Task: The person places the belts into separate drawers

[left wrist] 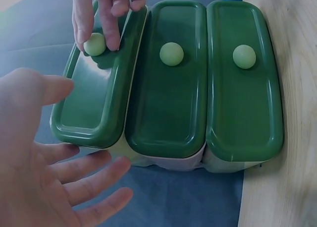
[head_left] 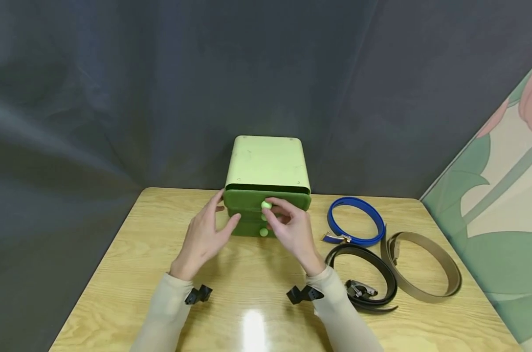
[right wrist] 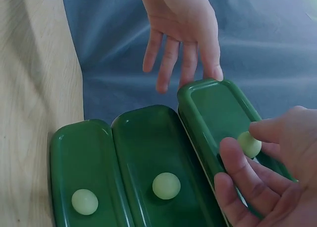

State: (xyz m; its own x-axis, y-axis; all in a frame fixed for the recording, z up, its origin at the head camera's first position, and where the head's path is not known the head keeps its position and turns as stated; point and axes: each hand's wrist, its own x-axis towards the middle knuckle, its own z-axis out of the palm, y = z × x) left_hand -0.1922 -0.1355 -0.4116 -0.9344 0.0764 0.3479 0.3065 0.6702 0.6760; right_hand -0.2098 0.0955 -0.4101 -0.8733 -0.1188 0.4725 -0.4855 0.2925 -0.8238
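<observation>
A small green drawer cabinet (head_left: 268,159) with three dark green drawer fronts stands at the back of the table. Its top drawer (left wrist: 81,105) juts out a little ahead of the two below. My right hand (head_left: 294,232) pinches the round pale green knob (right wrist: 249,144) of that drawer between thumb and fingers. At the cabinet's left side is my left hand (head_left: 204,239), fingers spread and fairly straight, fingertips right at the top drawer's left end. The middle knob (left wrist: 171,54) and bottom knob (left wrist: 244,56) are untouched.
Right of the cabinet lie three coiled belts: a blue belt (head_left: 356,200), a black belt (head_left: 391,281) with a metal buckle, and a tan belt (head_left: 453,276). A dark curtain (head_left: 266,73) hangs behind the wooden table (head_left: 129,254). Flowered fabric (head_left: 503,195) borders the right side.
</observation>
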